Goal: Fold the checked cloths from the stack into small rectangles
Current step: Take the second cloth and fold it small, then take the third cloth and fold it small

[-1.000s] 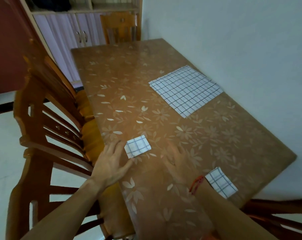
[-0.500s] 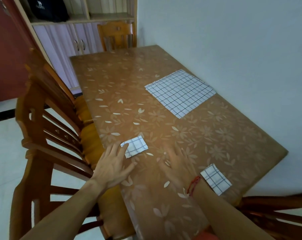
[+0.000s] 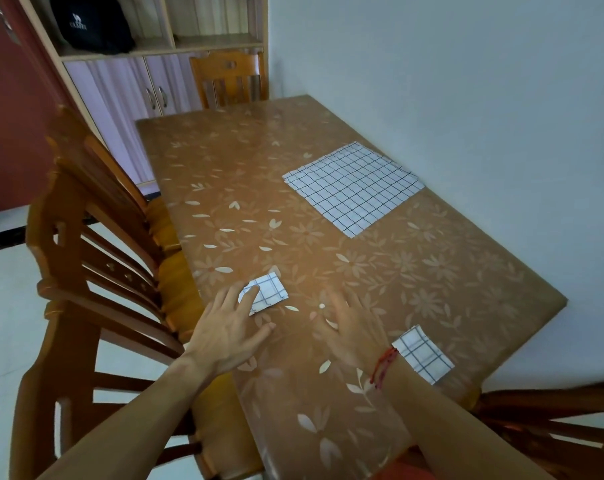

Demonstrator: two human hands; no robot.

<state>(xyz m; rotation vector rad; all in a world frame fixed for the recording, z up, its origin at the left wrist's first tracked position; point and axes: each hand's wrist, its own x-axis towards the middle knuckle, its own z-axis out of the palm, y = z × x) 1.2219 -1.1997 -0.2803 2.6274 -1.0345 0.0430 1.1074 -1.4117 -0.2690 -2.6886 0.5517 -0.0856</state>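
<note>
Looking down, you have the brown flower-print table [image 3: 245,168] pushed against the pale wall, a wooden chair [image 3: 85,254] along its left edge and another chair [image 3: 229,79] at the far end. Stack of unfolded checked cloths [image 3: 352,188] lies flat on the far right part of the table, near the wall, well apart from both hands. Your left hand [image 3: 227,327] is flat with fingers straight and spread, fingertips pressing the near-left corner of a small folded cloth [image 3: 271,292] by the left table edge, nothing gripped. Your right hand [image 3: 352,327] is blurred, fingers straight and open over the tabletop, holding nothing; can't tell if it touches. Second folded cloth [image 3: 423,355] sits just beside your right wrist, near the front right edge. Red string [image 3: 383,367] round that wrist
</note>
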